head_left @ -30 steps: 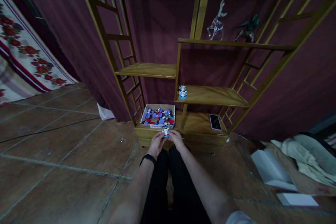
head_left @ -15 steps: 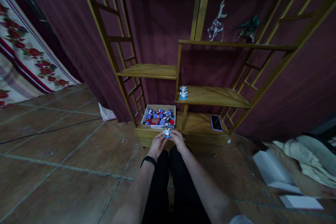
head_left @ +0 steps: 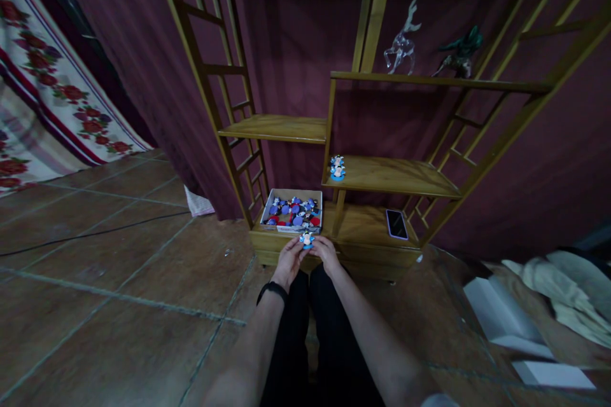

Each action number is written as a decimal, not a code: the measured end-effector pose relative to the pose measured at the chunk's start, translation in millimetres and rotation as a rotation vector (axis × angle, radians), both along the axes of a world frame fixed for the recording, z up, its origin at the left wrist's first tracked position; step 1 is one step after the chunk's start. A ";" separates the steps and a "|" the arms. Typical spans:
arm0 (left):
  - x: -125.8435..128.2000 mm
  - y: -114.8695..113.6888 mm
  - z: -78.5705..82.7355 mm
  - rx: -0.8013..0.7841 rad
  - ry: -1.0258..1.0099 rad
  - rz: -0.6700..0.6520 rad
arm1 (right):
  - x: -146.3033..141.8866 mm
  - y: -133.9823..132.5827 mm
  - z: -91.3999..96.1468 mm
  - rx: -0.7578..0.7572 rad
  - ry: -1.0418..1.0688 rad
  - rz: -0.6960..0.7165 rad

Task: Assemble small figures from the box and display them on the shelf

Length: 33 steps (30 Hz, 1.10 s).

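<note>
Between my two hands, in front of the low cabinet, is a small toy figurine (head_left: 307, 240) with a pale middle and a blue base. My left hand (head_left: 289, 262) grips its left side and my right hand (head_left: 326, 253) its right side, fingers closed around the edges. Just beyond them, a shallow cardboard box (head_left: 312, 194) holds several small figurines with purple and red bases, lying jumbled. Two similar blue-based figurines (head_left: 338, 172) stand one behind the other at the left end of the middle shelf (head_left: 391, 176).
A phone (head_left: 396, 224) lies on the cabinet top, right of the box. A clear deer figure (head_left: 401, 51) and a dark green figure (head_left: 462, 54) stand on the upper shelf (head_left: 429, 81). White boxes (head_left: 503, 315) lie on the floor at right; a cable (head_left: 105, 226) crosses the tiles at left.
The view has shifted slightly, so the shelving sits a little farther right. Both hands still hold the figurine in almost the same place.
</note>
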<state>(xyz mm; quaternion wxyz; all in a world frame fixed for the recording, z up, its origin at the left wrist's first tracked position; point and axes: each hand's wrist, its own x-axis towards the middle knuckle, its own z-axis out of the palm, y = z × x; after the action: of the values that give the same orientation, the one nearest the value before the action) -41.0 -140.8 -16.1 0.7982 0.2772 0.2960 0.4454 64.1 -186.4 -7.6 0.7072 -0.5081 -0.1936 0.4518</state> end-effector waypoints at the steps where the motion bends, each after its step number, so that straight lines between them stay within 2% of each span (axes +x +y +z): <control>1: -0.1 -0.2 0.2 0.000 -0.001 -0.004 | 0.2 -0.1 -0.1 -0.001 -0.003 0.001; 25: 0.8 -2.3 2.1 -0.002 -0.032 -0.021 | 3.0 1.3 -6.8 0.007 0.014 0.015; 33: 4.1 -1.5 -2.8 0.025 -0.023 0.000 | 3.0 2.2 -7.6 0.015 0.021 0.017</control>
<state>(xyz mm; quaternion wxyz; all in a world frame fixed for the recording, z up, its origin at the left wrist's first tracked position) -36.9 -142.3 -18.9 0.7981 0.2822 0.2812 0.4521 67.1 -184.2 -15.2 0.7092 -0.4962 -0.1939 0.4617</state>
